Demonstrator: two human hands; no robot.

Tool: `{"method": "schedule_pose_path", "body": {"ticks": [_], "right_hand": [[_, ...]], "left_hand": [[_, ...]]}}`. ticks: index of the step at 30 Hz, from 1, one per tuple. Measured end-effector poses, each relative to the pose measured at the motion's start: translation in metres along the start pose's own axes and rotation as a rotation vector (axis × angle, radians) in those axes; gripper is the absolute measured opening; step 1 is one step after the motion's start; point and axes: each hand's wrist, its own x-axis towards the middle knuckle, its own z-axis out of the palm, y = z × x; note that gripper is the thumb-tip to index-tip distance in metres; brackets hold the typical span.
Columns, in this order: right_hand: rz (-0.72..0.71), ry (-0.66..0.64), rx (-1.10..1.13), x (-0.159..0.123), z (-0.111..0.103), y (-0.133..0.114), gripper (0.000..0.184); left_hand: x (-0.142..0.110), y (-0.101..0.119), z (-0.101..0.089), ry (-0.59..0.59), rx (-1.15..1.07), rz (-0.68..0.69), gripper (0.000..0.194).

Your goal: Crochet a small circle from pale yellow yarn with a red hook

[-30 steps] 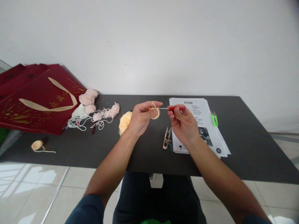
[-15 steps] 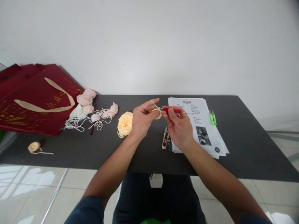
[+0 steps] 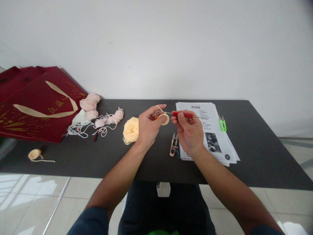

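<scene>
Between the fingers of my left hand (image 3: 149,125) is a small round cream crochet piece (image 3: 165,119); a strand of yarn runs over the raised index finger. Something small and orange (image 3: 156,117) shows beside the piece. My right hand (image 3: 190,133) is closed on the red handle of a crochet hook (image 3: 182,114), whose thin metal shaft points left to the piece. Whether the hook's tip sits inside a loop is too small to tell. A ball of pale yellow yarn (image 3: 130,130) lies just left of my left hand, partly behind it.
Thread snips (image 3: 173,145) lie below my hands, beside printed sheets (image 3: 198,153) on the dark table (image 3: 249,137). Green snips (image 3: 222,124) rest on the sheets' right edge. Pink yarn (image 3: 89,102), a small cream crocheted piece (image 3: 35,154) and dark red bags (image 3: 36,107) are at left.
My right hand and the crochet hook have shifted slightly right, away from my left hand. The left hand stays nearly in place with the crochet piece.
</scene>
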Motion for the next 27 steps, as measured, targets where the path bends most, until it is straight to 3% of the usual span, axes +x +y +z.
{"method": "schedule_pose_path", "body": {"ticks": [12,27], "right_hand": [[-0.247,-0.047,-0.126,-0.0009,-0.0055,-0.0038,0.015],[-0.401,-0.023,-0.208,-0.0052,-0.0051,0.0001,0.014]], "left_hand": [[-0.0016,0.0007,-0.0002,0.062,0.003,0.090,0.037],[-0.0029,-0.0017,-0.0008,0.095,0.025,0.150,0.035]]}}
